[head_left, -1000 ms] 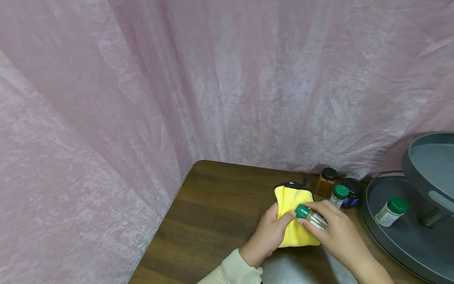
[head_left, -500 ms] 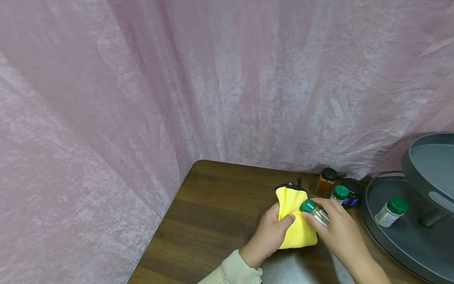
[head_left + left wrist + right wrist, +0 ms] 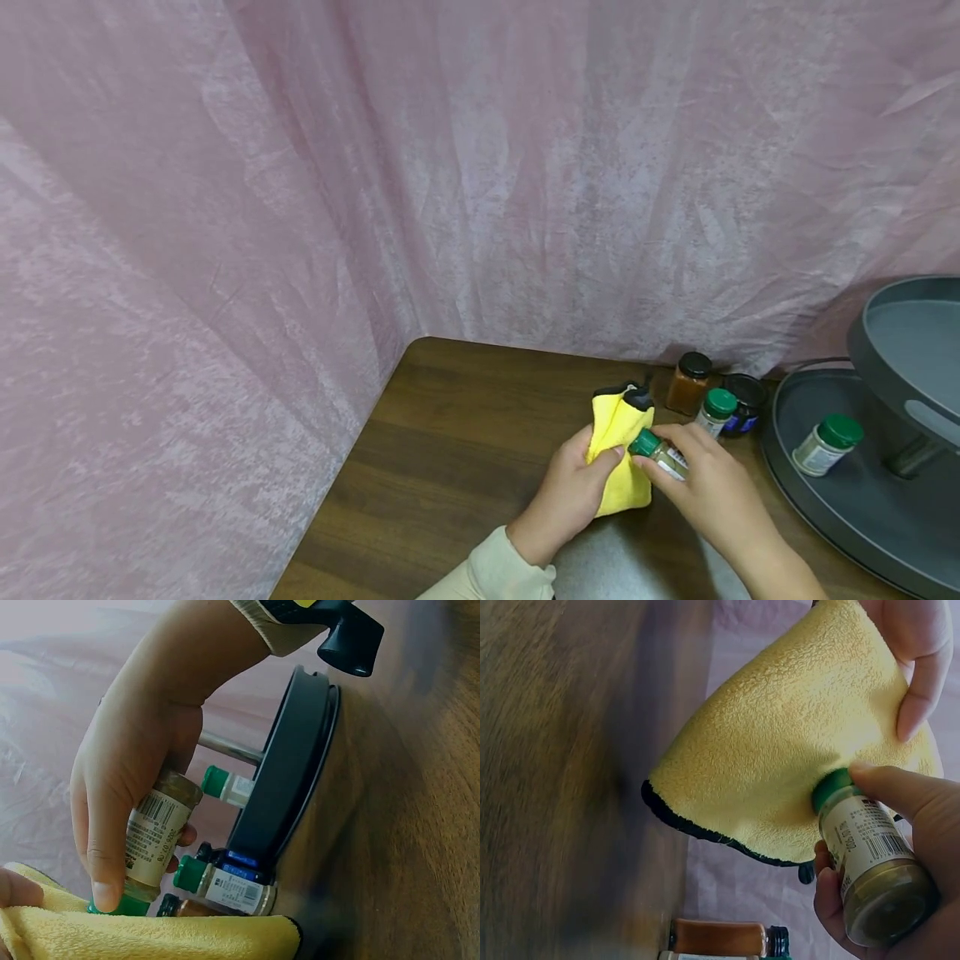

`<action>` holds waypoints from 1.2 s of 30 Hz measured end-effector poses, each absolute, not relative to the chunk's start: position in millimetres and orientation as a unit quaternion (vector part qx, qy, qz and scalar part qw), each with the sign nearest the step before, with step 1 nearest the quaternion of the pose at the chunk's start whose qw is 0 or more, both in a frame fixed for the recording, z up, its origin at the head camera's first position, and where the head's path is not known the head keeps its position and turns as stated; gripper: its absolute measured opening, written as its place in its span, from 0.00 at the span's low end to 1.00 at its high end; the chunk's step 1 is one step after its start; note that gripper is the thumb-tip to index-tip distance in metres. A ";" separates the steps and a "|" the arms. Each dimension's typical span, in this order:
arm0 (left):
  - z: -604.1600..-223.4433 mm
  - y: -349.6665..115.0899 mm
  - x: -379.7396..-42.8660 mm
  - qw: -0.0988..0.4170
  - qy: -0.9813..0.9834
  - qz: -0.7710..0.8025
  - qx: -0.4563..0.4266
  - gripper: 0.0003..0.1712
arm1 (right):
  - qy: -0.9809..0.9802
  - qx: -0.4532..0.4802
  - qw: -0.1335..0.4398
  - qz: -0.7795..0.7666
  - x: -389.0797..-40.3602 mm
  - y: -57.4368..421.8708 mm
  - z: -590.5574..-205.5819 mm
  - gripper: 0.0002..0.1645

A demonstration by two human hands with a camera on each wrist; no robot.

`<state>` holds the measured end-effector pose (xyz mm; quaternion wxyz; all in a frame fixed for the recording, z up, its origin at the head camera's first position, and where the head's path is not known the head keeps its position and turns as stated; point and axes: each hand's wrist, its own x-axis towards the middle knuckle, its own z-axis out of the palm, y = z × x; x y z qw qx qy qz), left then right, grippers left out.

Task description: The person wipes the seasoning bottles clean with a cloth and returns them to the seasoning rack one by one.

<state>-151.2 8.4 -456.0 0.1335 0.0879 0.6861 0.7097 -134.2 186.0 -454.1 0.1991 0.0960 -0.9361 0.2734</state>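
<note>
My left hand grips a yellow cloth with dark edging, its thumb lying over the front. In my right hand is a spice jar with a green cap, held between thumb and fingers and tilted so the cap points at the cloth. The cap meets the fuzzy cloth in the right wrist view. A printed label with a barcode faces the left wrist camera. The cloth's lower part hides some left fingers.
Behind the right hand stand a black-lidded jar of reddish-brown spice, a green-capped jar and a dark jar. A grey two-tier turntable at right carries another green-capped jar. A pink curtain hangs behind the wooden table.
The cloth has folded narrower, its upper right corner flopping over. The jar's cap shifted right off the left thumb, then slightly back left against the cloth. Both hands keep their hold.
</note>
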 end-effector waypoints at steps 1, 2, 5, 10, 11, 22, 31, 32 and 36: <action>-456.1 8.5 -151.4 0.133 0.685 0.711 0.087 0.14 | -0.937 0.101 0.196 0.270 -133.8 185.8 -453.8 0.25; -456.3 8.5 -151.4 0.133 0.683 0.712 0.087 0.14 | -0.938 0.105 0.190 0.269 -133.4 185.6 -453.5 0.24; -456.8 9.0 -151.8 0.134 0.678 0.718 0.087 0.14 | -0.942 0.117 0.169 0.267 -132.3 184.2 -452.1 0.23; -457.6 9.7 -152.6 0.146 0.666 0.726 0.085 0.13 | -0.941 0.127 0.143 0.279 -130.3 181.5 -450.6 0.22; -457.7 9.6 -152.6 0.149 0.663 0.729 0.084 0.13 | -0.940 0.127 0.144 0.283 -129.9 181.0 -450.4 0.21; -456.4 10.6 -153.2 0.161 0.611 0.770 0.091 0.19 | -0.904 0.123 0.227 0.340 -129.2 180.2 -449.8 0.23; -455.6 9.9 -151.2 0.149 0.632 0.757 0.075 0.18 | -0.903 0.086 0.209 0.365 -130.6 184.4 -449.3 0.23; -455.5 9.6 -150.9 0.145 0.642 0.749 0.072 0.17 | -0.904 0.085 0.207 0.364 -131.2 184.8 -449.4 0.23; -455.5 8.2 -149.6 0.129 0.687 0.711 0.071 0.15 | -0.910 0.080 0.200 0.354 -133.1 185.8 -450.6 0.23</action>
